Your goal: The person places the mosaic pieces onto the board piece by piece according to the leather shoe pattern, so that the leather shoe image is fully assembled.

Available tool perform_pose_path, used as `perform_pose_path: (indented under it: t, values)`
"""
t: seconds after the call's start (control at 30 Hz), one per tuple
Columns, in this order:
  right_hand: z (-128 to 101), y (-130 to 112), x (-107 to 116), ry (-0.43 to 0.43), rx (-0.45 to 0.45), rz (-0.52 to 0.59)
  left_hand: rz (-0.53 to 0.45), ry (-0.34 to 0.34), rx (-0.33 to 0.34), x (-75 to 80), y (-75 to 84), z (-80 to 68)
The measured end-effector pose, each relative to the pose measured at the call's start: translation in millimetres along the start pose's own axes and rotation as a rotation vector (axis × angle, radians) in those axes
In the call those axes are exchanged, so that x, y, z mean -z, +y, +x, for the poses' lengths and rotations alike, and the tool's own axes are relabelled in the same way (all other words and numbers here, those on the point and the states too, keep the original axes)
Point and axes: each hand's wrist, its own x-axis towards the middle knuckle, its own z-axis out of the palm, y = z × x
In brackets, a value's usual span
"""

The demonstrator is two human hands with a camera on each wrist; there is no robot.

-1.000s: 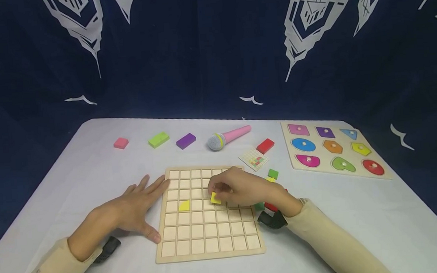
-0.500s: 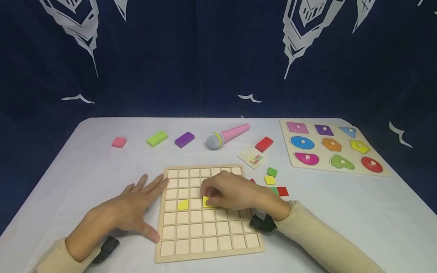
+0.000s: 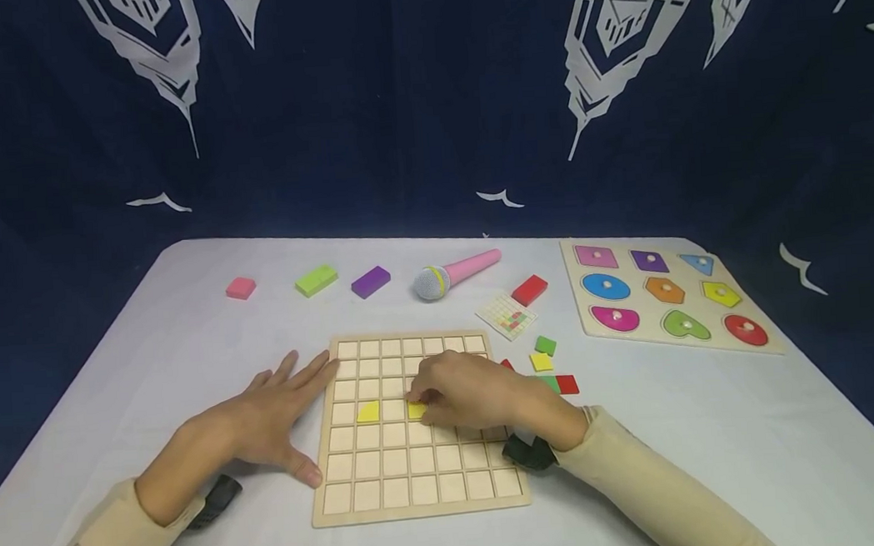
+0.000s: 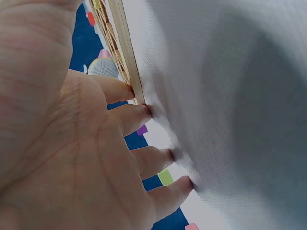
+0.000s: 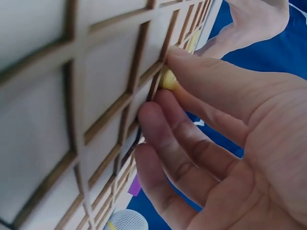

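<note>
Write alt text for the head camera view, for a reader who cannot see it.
On a white table, the right hand presses a small yellow square tile into a wooden grid board, while the left hand lies flat, fingers on the board's left edge. A second yellow tile sits two cells to the left; loose coloured tiles lie right of the board.

Cream long sleeves, black wrist-worn cameras, small grey lettering on left sleeve, bare hands
</note>
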Motion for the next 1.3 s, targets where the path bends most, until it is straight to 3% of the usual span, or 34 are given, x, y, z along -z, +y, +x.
perform_pose_path:
  t: [0.23,0.6,0.8,0.93,1.3]
  values:
    - [-9,-9,3,-0.064,0.052,-0.070,0.006,0.001,-0.006,-0.5,-0.3,-0.1]
    - [-32,5,18,-0.074,0.037,-0.015,0.004,-0.007,-0.002,-2.7,-0.5,1.0]
    - [-55,36,32,-0.027,-0.044,0.038,0.017,-0.012,0.006,-1.2,1.0,0.4]
    - [-66,58,40,-0.004,-0.159,0.059,0.020,-0.016,0.013,-0.8,1.8,0.4]
    - [-74,101,44,-0.002,-0.342,0.048,0.013,-0.016,0.010,-0.8,2.0,-0.7]
